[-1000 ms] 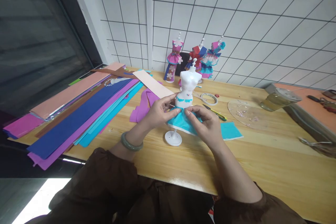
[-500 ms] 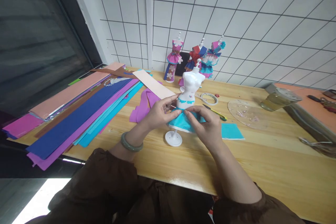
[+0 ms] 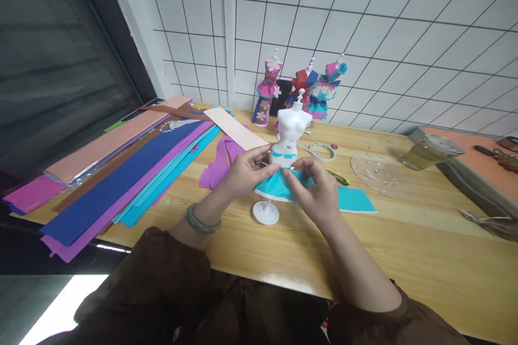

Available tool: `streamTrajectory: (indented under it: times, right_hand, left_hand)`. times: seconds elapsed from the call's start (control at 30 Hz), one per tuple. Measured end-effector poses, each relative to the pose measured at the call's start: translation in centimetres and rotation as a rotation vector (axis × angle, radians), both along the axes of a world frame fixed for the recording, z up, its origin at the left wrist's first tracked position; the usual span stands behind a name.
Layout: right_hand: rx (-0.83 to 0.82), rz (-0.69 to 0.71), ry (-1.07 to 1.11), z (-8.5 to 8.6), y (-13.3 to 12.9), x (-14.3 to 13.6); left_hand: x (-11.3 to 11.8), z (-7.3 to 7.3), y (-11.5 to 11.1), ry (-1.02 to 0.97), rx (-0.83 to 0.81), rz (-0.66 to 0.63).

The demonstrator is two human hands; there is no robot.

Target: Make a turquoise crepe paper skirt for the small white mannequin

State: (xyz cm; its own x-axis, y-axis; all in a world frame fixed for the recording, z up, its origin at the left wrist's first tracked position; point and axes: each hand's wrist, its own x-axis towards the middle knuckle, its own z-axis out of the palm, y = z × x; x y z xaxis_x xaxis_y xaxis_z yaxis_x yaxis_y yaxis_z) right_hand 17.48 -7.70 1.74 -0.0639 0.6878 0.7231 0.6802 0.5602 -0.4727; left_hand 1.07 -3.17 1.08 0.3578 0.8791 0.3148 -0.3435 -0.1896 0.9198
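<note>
A small white dress-form mannequin [image 3: 292, 125] stands on its round base [image 3: 266, 213] in front of me, tilted slightly. Torn bits of turquoise paper cling around its waist. Below them, a turquoise crepe paper strip [image 3: 277, 186] lies gathered across the front of the hips, and a flat length of turquoise paper [image 3: 356, 200] shows to the right, behind my hand. My left hand [image 3: 253, 170] pinches the strip's top edge against the form's left side. With thumb and fingers, my right hand [image 3: 313, 186] pinches the same edge just beside it. The fingertips partly hide the paper.
Long stacked coloured paper sheets [image 3: 133, 172] cover the table's left. Purple paper pieces [image 3: 220, 164] lie nearer. Behind stand dressed mannequins [image 3: 269, 86]. To the right are a tape roll [image 3: 322, 151], a yellow cutter [image 3: 339, 177], a clear plate with beads [image 3: 374, 175] and a cup [image 3: 424, 153].
The mannequin has shifted and turned slightly to the left. My right hand has moved a little left and up with the paper, and the turquoise length at right has slid left.
</note>
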Motion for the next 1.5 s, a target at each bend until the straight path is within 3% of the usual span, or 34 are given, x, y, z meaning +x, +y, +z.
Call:
streamTrajectory:
  times: [0.27,0.43,0.63,1.07,1.5]
  right_hand:
    - [0.219,0.131,-0.387,0.5,-0.2,-0.3]
    - [0.28,0.084,-0.495,-0.5,-0.1,-0.9]
    - [0.388,0.134,-0.54,-0.9,-0.3,-1.2]
    - [0.374,0.139,-0.485,-0.9,-0.5,-1.4]
    - [0.308,0.211,-0.569,-1.3,-0.3,-1.5]
  left_hand:
    - [0.0,0.6,0.6,-0.043,-0.219,0.21]
    - [0.2,0.2,0.8,-0.026,-0.268,0.218]
    - [0.0,0.0,0.9,0.005,-0.306,0.205]
    - [-0.6,0.3,1.1,0.005,-0.289,0.157]
    - [-0.8,-0.3,1.6,0.018,-0.259,0.167]
